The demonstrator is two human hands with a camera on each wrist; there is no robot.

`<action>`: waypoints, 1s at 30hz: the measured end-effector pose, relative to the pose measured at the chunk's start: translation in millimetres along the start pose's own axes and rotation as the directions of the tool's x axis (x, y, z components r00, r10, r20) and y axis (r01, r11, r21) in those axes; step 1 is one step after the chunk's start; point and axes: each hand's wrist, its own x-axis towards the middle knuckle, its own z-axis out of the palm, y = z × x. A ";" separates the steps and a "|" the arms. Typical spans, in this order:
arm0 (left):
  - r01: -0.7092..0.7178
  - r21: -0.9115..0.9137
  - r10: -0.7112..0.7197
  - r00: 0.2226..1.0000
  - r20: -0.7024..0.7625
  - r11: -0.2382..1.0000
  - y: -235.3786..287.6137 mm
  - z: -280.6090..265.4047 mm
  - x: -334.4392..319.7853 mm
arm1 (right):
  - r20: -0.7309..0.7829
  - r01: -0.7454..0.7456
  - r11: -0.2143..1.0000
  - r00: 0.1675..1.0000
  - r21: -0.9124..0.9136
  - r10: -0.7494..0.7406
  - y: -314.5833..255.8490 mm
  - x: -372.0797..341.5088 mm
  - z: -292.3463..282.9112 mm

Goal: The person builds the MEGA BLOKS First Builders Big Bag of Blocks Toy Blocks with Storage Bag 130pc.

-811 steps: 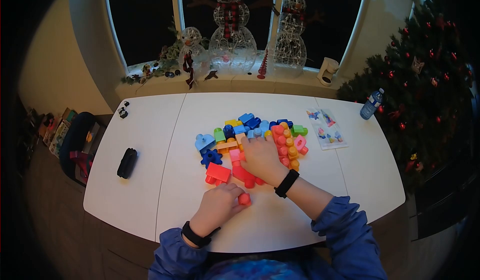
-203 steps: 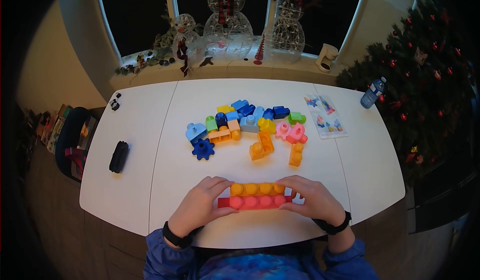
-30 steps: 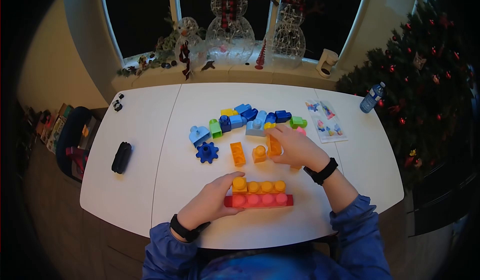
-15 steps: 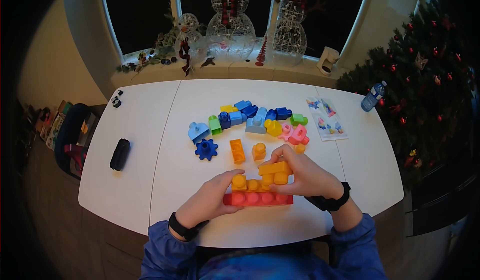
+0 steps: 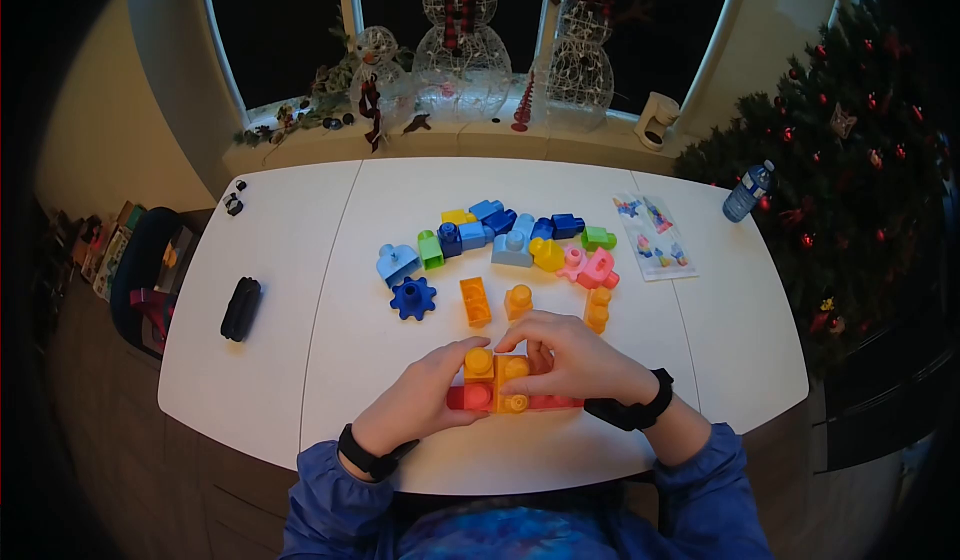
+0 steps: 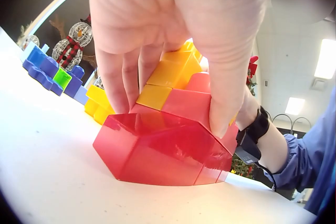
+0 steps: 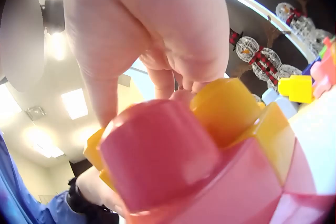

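Observation:
My left hand (image 5: 425,392) grips the left end of a toy-block build, its thumb on the near side and fingers on the far side. The build's red base (image 6: 157,148) rests on the white table, with an orange row behind it. A single-stud orange block (image 5: 479,362) sits on that row beside my left fingers. With thumb and fingers, my right hand (image 5: 572,362) pinches a two-stud orange block (image 5: 512,402) lying crosswise over the red and orange rows. My right hand hides much of the build's right part. Red studs (image 7: 157,153) show close up in the right wrist view.
Loose orange blocks (image 5: 475,302) lie just beyond the build. Farther back are a dark blue gear block (image 5: 413,300) and several blue, green, yellow and pink blocks (image 5: 597,270). A picture sheet (image 5: 655,240), water bottle (image 5: 748,192) and black case (image 5: 240,310) lie around.
My right hand has brought the orange block from beyond the build, turned it studs up and set it crosswise on the rows. My left hand keeps hold of the left end.

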 end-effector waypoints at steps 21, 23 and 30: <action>0.024 0.003 -0.024 1.000 0.008 1.000 4.4 -1.5 0.2 | -0.006 -0.112 0.994 0.994 -0.006 0.112 5.7 -7.3 -2.0; 0.015 0.015 -0.015 1.000 0.013 1.000 5.6 -2.4 0.6 | -0.140 -0.073 0.978 0.989 -0.194 0.046 18.5 -14.7 -15.5; 0.064 -0.008 -0.064 0.997 0.050 0.998 4.7 -1.8 0.8 | -0.341 -0.191 0.834 0.940 -0.518 0.005 67.9 -39.6 -43.4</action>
